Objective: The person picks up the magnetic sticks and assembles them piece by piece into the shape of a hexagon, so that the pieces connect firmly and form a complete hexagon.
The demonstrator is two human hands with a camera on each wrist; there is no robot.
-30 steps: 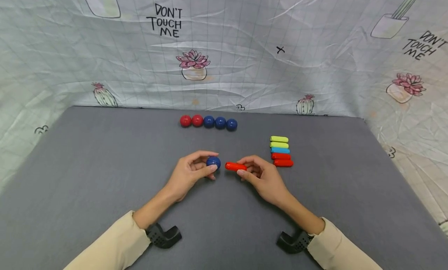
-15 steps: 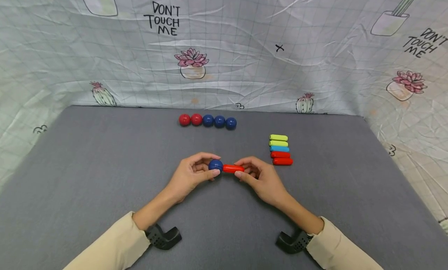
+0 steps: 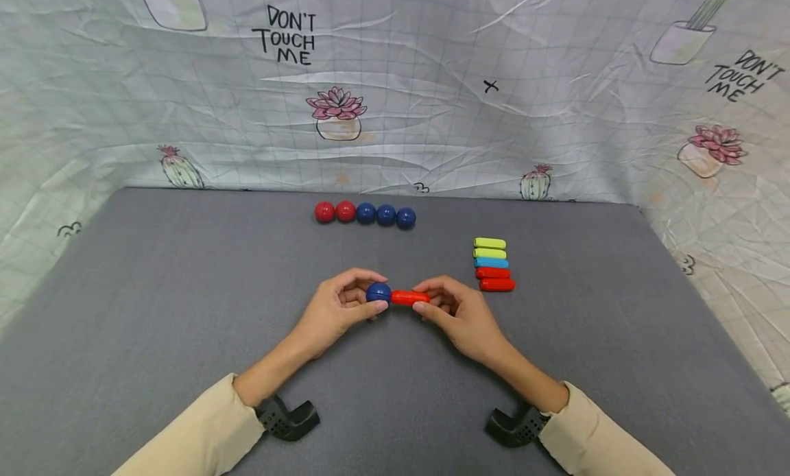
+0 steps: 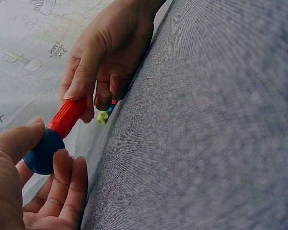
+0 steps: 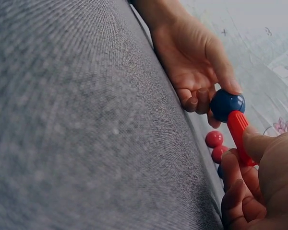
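A glossy blue ball with a seam line and a ridged, bright red cylindrical stick meet end to side above the middle of the worktop, the ball on the left and the stick pointing right. The stick's left end touches the ball; whether it sits inside a hole cannot be told. The left hand pinches the ball between thumb and fingers, with the thumb on the near side. The right hand pinches the stick's right end between thumb and fingers, its other fingers curled underneath.

Just beyond the right hand, to its right, five sticks lie parallel in a close column: from far to near, two lime-yellow sticks, one light-blue stick and two red sticks. Farther off, near the far edge, five balls form a row: two shiny red balls at the left, then three dark blue balls.

All of these lie on the grey worktop, which has a woven-looking surface. Each forearm wears a beige sleeve and a black wrist mount. Behind hangs a creased, pale checked cloth printed with potted plants and "DON'T TOUCH ME".
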